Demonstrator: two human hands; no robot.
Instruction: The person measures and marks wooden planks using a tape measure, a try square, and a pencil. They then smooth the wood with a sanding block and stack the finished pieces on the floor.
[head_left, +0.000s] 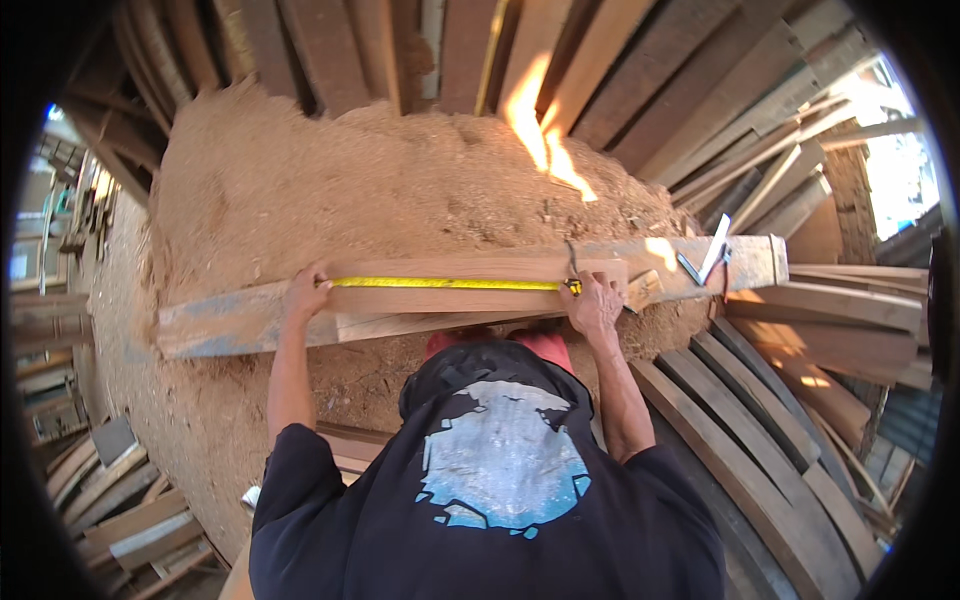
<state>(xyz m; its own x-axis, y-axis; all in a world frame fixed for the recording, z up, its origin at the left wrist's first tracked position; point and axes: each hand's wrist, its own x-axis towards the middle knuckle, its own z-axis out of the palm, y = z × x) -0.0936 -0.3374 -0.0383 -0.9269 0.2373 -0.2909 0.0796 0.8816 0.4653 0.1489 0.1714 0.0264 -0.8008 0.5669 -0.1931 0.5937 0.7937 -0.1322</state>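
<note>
A yellow tape measure (pixel 445 284) is drawn out along a smooth reddish-brown board (pixel 430 301), running nearly parallel to its length. My left hand (pixel 306 292) is closed at the board's left end, pinching the tape's free end. At the other side my right hand (pixel 598 303) grips the dark tape case, which its fingers mostly hide, near the board's right end. The board lies across a long, weathered beam (pixel 235 318) in front of my body. Under the board, a paler wood piece (pixel 385 325) shows along the near side.
A small wood block (pixel 644 290) and a white, flat strip (pixel 715 248) lie on the beam's right part. Sawdust (pixel 330 190) is heaped beyond it, with bright light patches. Planks (pixel 335 55) stand at the back; curved timbers (pixel 740 450) are stacked at right.
</note>
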